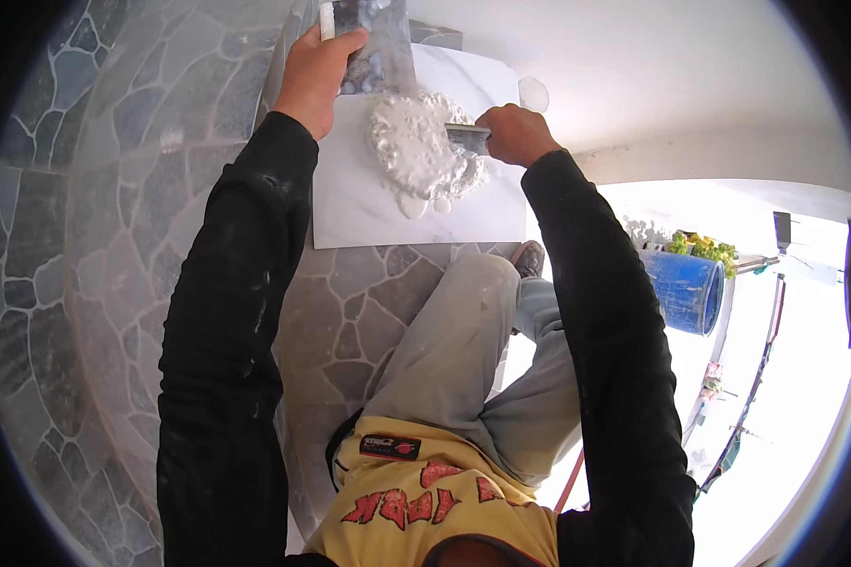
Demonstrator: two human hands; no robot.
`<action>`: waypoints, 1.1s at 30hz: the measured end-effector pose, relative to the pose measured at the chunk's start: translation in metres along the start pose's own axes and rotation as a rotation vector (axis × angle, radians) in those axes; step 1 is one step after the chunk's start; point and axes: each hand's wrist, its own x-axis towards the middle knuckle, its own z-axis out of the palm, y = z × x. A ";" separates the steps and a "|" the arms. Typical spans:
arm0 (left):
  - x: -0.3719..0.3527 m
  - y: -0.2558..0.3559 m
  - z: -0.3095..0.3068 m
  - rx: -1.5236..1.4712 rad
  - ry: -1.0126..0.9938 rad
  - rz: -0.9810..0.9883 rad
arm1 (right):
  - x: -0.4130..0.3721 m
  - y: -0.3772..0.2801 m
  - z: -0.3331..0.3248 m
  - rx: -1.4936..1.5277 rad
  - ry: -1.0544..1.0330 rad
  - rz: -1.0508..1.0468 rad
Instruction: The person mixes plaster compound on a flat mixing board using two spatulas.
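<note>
White paste (411, 151) lay heaped on a marbled slab (350, 217).
The left grip (314, 80) clasped a flat tool (378, 52) just beyond the paste; near centre, a yellow shirt (388, 475) bore red lettering (394, 508) and a dark patch (390, 447), neither clearly legible; the right grip (520, 134) clenched a grey blade (466, 138) at the paste's right side.

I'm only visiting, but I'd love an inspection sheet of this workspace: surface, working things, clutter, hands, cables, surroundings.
Surface: pale, faintly veined panel; stone-patterned floor beside it.
Job's things: lumpy white paste on the panel; rectangular flat tool; bladed tool.
Clutter: small paste blobs at the mound's edge.
Hands: left hand grips the flat tool; right hand grips the bladed tool, its blade overlapping the paste in view.
Cables: dark line in the glare; cannot tell whether it's a cable.
Surroundings: pale wall, blue barrel, yellow-green plants.
</note>
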 end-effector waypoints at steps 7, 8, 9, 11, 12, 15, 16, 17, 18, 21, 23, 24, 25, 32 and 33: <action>-0.001 -0.001 0.000 -0.026 0.006 0.005 | 0.001 -0.001 -0.024 0.062 0.008 0.031; -0.001 0.000 0.001 -0.027 0.007 0.006 | 0.000 -0.003 -0.021 0.022 -0.012 -0.049; -0.003 0.001 0.002 -0.039 0.007 0.011 | -0.001 -0.005 -0.014 -0.001 -0.042 -0.046; 0.000 0.000 0.001 -0.050 0.004 0.015 | -0.001 -0.010 0.002 -0.028 0.034 -0.041; 0.004 -0.001 -0.003 -0.021 -0.014 0.013 | 0.000 -0.006 0.002 -0.028 0.032 -0.039; 0.006 -0.006 -0.008 -0.020 -0.023 -0.014 | -0.003 0.005 -0.014 -0.026 0.073 0.039; 0.005 -0.005 -0.008 -0.047 -0.021 -0.038 | -0.005 0.010 -0.021 -0.027 0.047 0.019; 0.004 -0.004 -0.008 -0.049 -0.018 -0.036 | -0.006 0.012 -0.026 -0.029 0.023 0.000; 0.004 -0.003 -0.008 -0.032 -0.012 -0.044 | -0.007 0.013 -0.022 -0.030 0.024 -0.001; 0.009 -0.007 -0.011 -0.021 -0.027 -0.047 | -0.009 0.009 0.009 -0.106 0.072 -0.115; 0.009 -0.008 -0.011 -0.027 -0.042 -0.041 | -0.003 0.010 0.021 -0.100 0.109 -0.076; 0.006 -0.005 -0.009 -0.017 -0.021 -0.047 | -0.005 0.008 0.019 -0.098 0.107 -0.072; 0.004 -0.003 -0.007 -0.009 0.000 -0.050 | -0.007 0.008 0.014 -0.083 0.124 -0.070; 0.003 -0.002 -0.005 -0.018 -0.025 -0.035 | -0.013 0.012 0.001 -0.069 0.002 -0.096; 0.002 -0.001 -0.004 -0.013 -0.011 -0.042 | -0.014 0.010 0.010 -0.050 0.078 -0.113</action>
